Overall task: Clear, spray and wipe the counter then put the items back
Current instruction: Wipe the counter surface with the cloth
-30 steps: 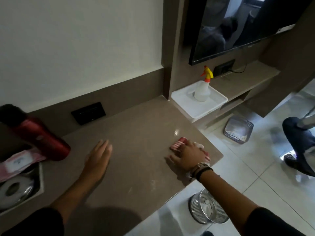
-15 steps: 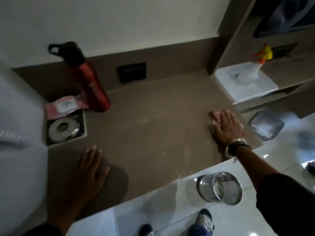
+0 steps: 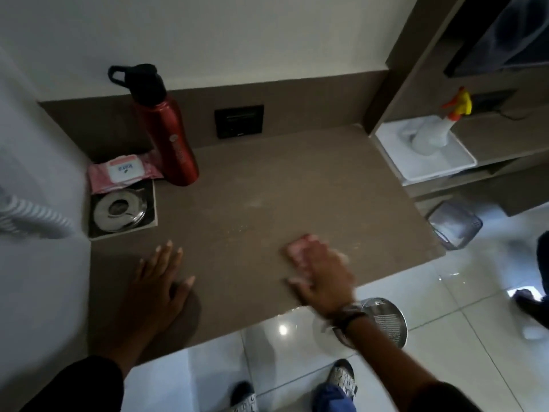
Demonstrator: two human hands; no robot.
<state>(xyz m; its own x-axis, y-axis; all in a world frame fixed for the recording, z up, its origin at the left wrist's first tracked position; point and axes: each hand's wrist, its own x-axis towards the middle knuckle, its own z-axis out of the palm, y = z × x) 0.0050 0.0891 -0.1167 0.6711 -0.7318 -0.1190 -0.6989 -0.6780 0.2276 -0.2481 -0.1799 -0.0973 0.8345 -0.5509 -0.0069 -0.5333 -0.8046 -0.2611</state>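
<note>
Our right hand (image 3: 322,278) lies flat and open, fingers spread, pressing the pink cloth (image 3: 303,251) onto the counter (image 3: 267,188) rather than gripping it; blur around it suggests it is mid-stroke. Half a second ago this hand and cloth were out at the counter's right edge, and now they have swept inward toward the middle of the front edge, so we judge the wiping pass is working leftward. Our left hand (image 3: 157,281) rests flat and empty on the counter, a little further in than before, bracing us. Faint streaks and droplets show on the bare middle. The red bottle (image 3: 172,138), wipes pack (image 3: 124,171) and metal dish (image 3: 120,209) sit at the back left, and the spray bottle (image 3: 436,129) stands in the white tray (image 3: 416,171) on the right shelf, so putting back is not yet done.
</note>
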